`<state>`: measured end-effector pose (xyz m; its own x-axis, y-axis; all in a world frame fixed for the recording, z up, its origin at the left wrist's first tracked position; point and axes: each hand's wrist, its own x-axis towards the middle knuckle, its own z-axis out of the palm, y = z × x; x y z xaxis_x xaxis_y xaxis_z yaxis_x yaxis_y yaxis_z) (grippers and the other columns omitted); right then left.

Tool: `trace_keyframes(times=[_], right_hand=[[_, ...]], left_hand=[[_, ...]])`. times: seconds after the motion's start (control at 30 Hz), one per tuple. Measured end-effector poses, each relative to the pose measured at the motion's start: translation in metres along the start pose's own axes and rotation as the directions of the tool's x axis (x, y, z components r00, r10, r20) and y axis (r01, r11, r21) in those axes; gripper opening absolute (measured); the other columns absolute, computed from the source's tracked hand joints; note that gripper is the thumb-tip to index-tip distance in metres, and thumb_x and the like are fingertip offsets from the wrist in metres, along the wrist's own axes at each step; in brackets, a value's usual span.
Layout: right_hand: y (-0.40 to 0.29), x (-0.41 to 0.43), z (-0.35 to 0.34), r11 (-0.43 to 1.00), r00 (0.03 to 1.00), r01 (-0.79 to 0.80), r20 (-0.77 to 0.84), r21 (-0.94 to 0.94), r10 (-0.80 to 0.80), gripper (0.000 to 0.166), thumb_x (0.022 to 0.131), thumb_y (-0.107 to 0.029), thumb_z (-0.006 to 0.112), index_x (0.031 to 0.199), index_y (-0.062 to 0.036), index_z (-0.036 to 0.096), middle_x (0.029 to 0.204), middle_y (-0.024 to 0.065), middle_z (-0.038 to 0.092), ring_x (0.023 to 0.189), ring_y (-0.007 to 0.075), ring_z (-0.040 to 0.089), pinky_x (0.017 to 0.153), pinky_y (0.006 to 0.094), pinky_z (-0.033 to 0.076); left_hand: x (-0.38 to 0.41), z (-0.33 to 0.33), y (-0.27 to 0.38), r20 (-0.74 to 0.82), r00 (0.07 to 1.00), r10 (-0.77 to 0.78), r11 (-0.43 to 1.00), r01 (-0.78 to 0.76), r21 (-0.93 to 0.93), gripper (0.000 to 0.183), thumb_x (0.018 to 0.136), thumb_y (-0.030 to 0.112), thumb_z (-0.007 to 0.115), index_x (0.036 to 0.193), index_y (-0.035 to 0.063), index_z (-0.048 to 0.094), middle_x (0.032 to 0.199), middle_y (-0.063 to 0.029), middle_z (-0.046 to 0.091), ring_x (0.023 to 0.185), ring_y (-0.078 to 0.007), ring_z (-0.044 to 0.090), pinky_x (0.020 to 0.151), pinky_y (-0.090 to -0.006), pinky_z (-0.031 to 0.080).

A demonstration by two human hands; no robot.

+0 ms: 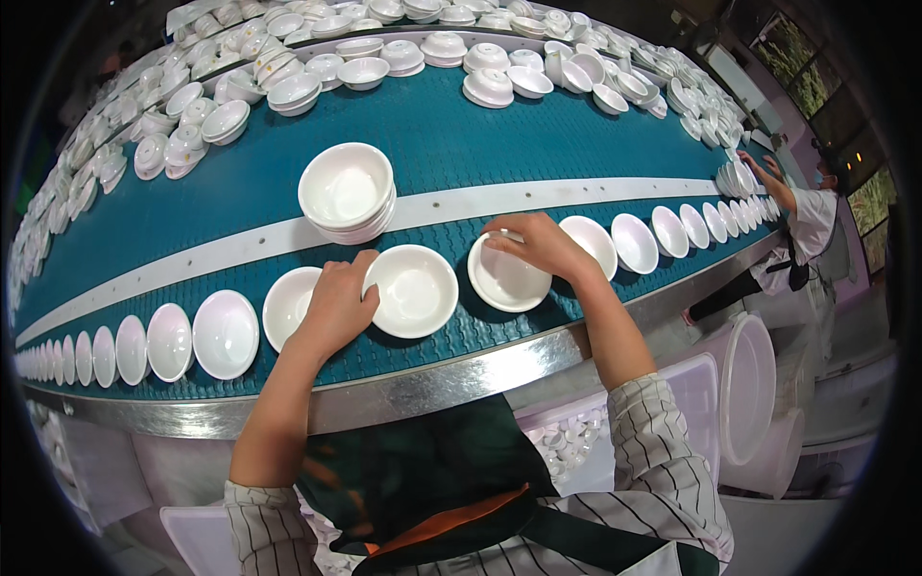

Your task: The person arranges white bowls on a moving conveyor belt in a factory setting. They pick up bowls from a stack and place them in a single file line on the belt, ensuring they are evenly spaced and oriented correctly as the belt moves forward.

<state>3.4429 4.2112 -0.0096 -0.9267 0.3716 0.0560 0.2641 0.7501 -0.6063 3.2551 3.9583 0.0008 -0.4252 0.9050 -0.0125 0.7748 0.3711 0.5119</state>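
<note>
My left hand [344,304] grips the left rim of a white bowl [410,291] on the near lane of the teal conveyor belt [425,108]. Another white bowl [284,302] lies partly behind that hand. My right hand [531,243] holds a white bowl [508,277] by its far rim, fingers at the edge. A stack of white bowls [346,186] stands beyond my hands, over the white divider strip [482,199]. A row of single bowls runs along the near lane, among them one at the left [225,335] and one at the right [634,243].
Many white bowls [443,50] are heaped and stacked along the belt's far side. A steel edge [461,378] borders the near side. A person [810,216] in a mask works at the far right beside a bowl stack [736,178]. Plastic tubs [749,389] stand below.
</note>
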Motion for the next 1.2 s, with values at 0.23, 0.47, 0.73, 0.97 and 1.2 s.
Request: trace_keyframes(times=[0.23, 0.47, 0.73, 0.97, 1.2], right_hand=[[0.017, -0.019, -0.025, 0.988, 0.987, 0.071, -0.154, 0.14, -0.049, 0.027, 0.091, -0.018, 0.066, 0.114, -0.0031, 0.068, 0.104, 0.0148, 0.071, 0.091, 0.0275, 0.069, 0.081, 0.0358, 0.055], [0.074, -0.037, -0.065, 0.995, 0.99, -0.095, -0.107, -0.006, 0.094, 0.024, 0.09, -0.019, 0.067, 0.106, -0.0025, 0.072, 0.102, 0.0134, 0.073, 0.092, 0.0277, 0.069, 0.083, 0.0345, 0.054], [0.103, -0.051, -0.081, 0.998, 0.997, -0.023, -0.077, 0.058, 0.027, 0.027, 0.086, -0.012, 0.07, 0.111, -0.0043, 0.07, 0.098, 0.0156, 0.073, 0.085, 0.027, 0.071, 0.078, 0.0341, 0.055], [0.14, -0.07, -0.117, 0.997, 0.992, -0.061, -0.113, -0.04, 0.056, 0.023, 0.086, -0.01, 0.068, 0.108, -0.0049, 0.073, 0.107, 0.0142, 0.072, 0.093, 0.0286, 0.069, 0.086, 0.0352, 0.053], [0.169, -0.081, -0.126, 0.993, 0.999, -0.021, -0.042, -0.112, 0.016, 0.022, 0.086, -0.015, 0.067, 0.106, -0.0058, 0.073, 0.103, 0.0134, 0.072, 0.091, 0.0301, 0.069, 0.083, 0.0363, 0.053]], left_hand=[[0.013, 0.019, 0.023, -0.202, 0.955, 0.215, 0.977, -0.213, 0.03, 0.047, 0.084, 0.005, 0.063, 0.13, 0.0061, 0.055, 0.129, -0.0176, 0.057, 0.122, -0.0362, 0.051, 0.105, -0.0416, 0.04], [0.031, 0.048, 0.08, -0.032, 0.985, 0.171, 0.985, -0.17, 0.029, 0.044, 0.087, 0.024, 0.069, 0.124, 0.0023, 0.06, 0.092, -0.0163, 0.067, 0.1, -0.0321, 0.056, 0.094, -0.0411, 0.045], [0.045, 0.06, 0.095, -0.068, 0.993, 0.097, 0.99, -0.089, 0.108, 0.045, 0.082, 0.006, 0.061, 0.126, 0.0021, 0.056, 0.11, -0.0209, 0.064, 0.108, -0.0365, 0.057, 0.099, -0.0445, 0.043], [0.063, 0.082, 0.13, -0.28, 0.908, 0.31, 0.95, -0.307, 0.056, 0.045, 0.082, 0.013, 0.071, 0.123, -0.0002, 0.058, 0.109, -0.0194, 0.064, 0.109, -0.036, 0.055, 0.098, -0.0435, 0.042], [0.083, 0.12, 0.171, -0.098, 0.975, 0.198, 0.98, -0.195, 0.045, 0.047, 0.085, 0.021, 0.069, 0.126, -0.0001, 0.057, 0.096, -0.0223, 0.064, 0.098, -0.0359, 0.056, 0.091, -0.0421, 0.045]])
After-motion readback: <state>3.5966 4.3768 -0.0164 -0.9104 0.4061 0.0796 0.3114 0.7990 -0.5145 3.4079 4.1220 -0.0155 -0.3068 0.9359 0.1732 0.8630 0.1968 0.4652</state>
